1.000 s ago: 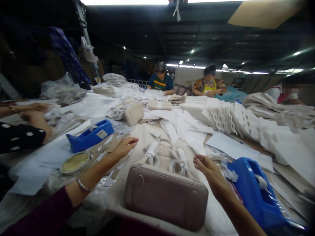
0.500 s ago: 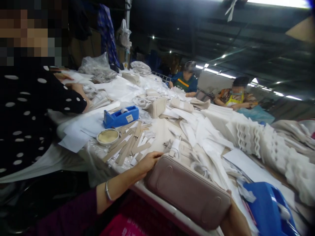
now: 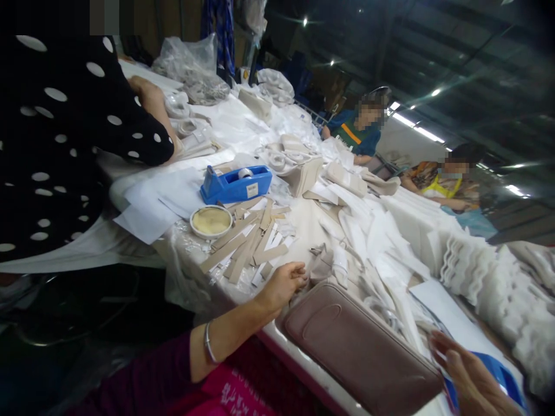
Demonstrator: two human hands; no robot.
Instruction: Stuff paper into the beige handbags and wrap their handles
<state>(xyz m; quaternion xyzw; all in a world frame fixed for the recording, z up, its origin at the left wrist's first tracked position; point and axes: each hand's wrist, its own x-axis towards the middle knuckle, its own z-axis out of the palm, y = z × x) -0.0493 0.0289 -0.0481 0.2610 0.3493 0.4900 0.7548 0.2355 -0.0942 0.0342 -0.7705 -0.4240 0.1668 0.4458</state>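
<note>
A handbag (image 3: 364, 346) lies tipped at the table's front edge, its brown-mauve base toward me. Pale upper parts and a white-wrapped piece (image 3: 340, 267) show behind the base. My left hand (image 3: 281, 287) is at the bag's left end with fingers curled together; what they pinch, if anything, is hidden. Off the bag's right end, my right hand (image 3: 470, 372) has its fingers stretched out and thumb apart, holding nothing.
Cardboard strips (image 3: 247, 245), a round tin of yellowish paste (image 3: 211, 222) and a blue tape dispenser (image 3: 236, 184) lie left. Another blue object (image 3: 498, 370) is partly behind my right hand. White foam sheets (image 3: 485, 283) line the right. Co-workers, one in polka-dot clothing (image 3: 87, 133), are around the table.
My right hand has come off the bag's right end and opened. My left hand's fingers have curled at the left end. The camera view has shifted, and the bag appears lower and farther right.
</note>
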